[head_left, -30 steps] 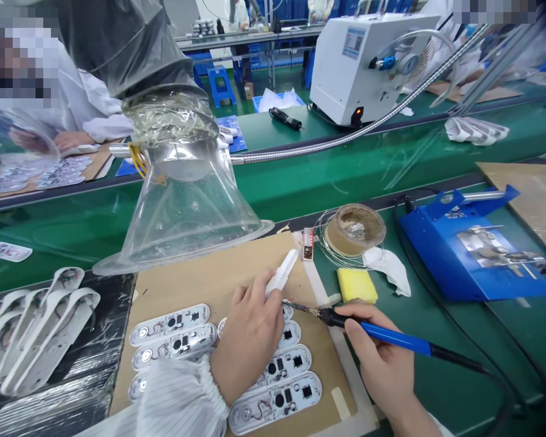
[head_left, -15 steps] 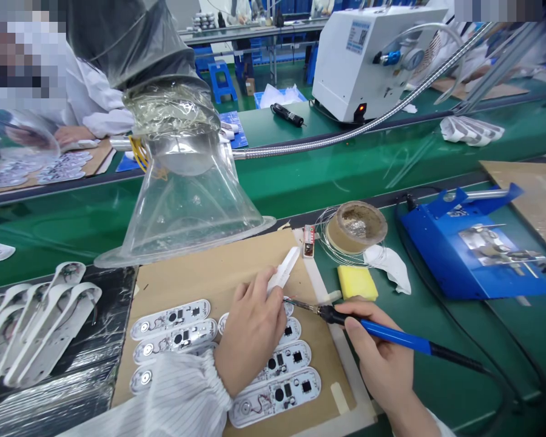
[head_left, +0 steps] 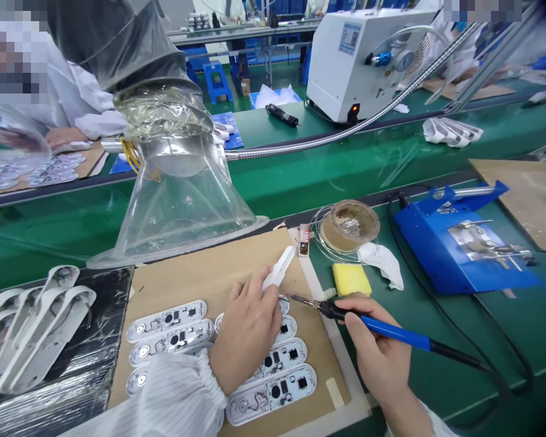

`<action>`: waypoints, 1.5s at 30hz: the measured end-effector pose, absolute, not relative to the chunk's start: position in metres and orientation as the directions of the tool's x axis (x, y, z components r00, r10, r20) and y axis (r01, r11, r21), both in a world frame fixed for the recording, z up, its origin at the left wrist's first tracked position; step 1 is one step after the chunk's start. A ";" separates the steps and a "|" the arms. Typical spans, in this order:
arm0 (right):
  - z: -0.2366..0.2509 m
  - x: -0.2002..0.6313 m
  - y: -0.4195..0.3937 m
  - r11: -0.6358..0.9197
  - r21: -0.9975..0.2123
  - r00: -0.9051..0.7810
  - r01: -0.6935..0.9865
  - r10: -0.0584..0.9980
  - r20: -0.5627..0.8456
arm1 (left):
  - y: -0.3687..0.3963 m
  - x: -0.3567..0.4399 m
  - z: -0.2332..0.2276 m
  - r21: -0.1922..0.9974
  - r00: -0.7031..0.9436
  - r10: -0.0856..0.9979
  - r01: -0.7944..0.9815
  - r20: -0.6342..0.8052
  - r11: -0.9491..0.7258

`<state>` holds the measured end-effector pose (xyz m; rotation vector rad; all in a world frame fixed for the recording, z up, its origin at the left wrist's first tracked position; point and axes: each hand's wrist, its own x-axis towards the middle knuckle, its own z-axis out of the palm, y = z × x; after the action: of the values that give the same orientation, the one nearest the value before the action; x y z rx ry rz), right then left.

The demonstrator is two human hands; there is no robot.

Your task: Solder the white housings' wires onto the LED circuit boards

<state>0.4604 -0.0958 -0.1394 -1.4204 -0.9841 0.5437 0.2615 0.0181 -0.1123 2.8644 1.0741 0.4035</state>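
Observation:
My left hand (head_left: 246, 331) rests on a row of white oval circuit boards (head_left: 273, 391) on a cardboard mat (head_left: 209, 279) and pinches a white plastic stick (head_left: 279, 268) that points up and right. My right hand (head_left: 380, 358) grips a blue-handled soldering iron (head_left: 382, 328); its tip lies just right of my left fingertips, over the topmost board of the right column. More boards (head_left: 168, 317) lie in a left column, partly under my sleeve.
A clear funnel-shaped fume hood (head_left: 177, 200) hangs over the mat's far edge. A solder spool (head_left: 350, 226), yellow sponge (head_left: 351, 279), white cloth (head_left: 384, 261) and blue iron stand (head_left: 459, 243) sit to the right. White shells (head_left: 31, 328) lie left. Another person sits far left.
The soldering iron tip has drawn slightly right, away from my left fingertips. The view has shifted a little; both hands stay in place.

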 end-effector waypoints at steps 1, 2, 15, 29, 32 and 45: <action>-0.138 0.460 -0.095 0.124 -0.964 0.528 0.235 0.817 0.234 | 0.018 0.261 -0.112 0.154 0.719 0.659 0.642 0.219 -0.751; -0.137 0.460 -0.095 0.127 -0.962 0.533 0.240 0.812 0.240 | 0.018 0.261 -0.112 0.169 0.714 0.666 0.645 0.215 -0.745; -0.135 0.460 -0.094 0.194 -0.956 0.576 0.222 0.765 0.289 | 0.023 0.249 -0.106 0.434 0.650 0.692 0.549 0.316 -0.714; -0.138 0.461 -0.107 0.183 -0.969 0.611 0.167 0.752 0.247 | 0.031 0.246 -0.112 0.712 0.644 0.762 0.507 0.061 -0.486; -0.139 0.459 -0.112 0.155 -0.976 0.608 0.152 0.764 0.216 | 0.029 0.245 -0.114 0.668 0.675 0.736 0.528 0.046 -0.525; -0.127 0.451 -0.113 0.165 -0.966 0.532 0.200 0.810 0.248 | 0.023 0.249 -0.113 0.578 0.694 0.712 0.539 0.107 -0.612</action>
<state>0.4509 -0.1128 -0.1270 -1.3707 -0.9600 0.5468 0.2492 0.0229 -0.1135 2.3889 0.9601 0.4482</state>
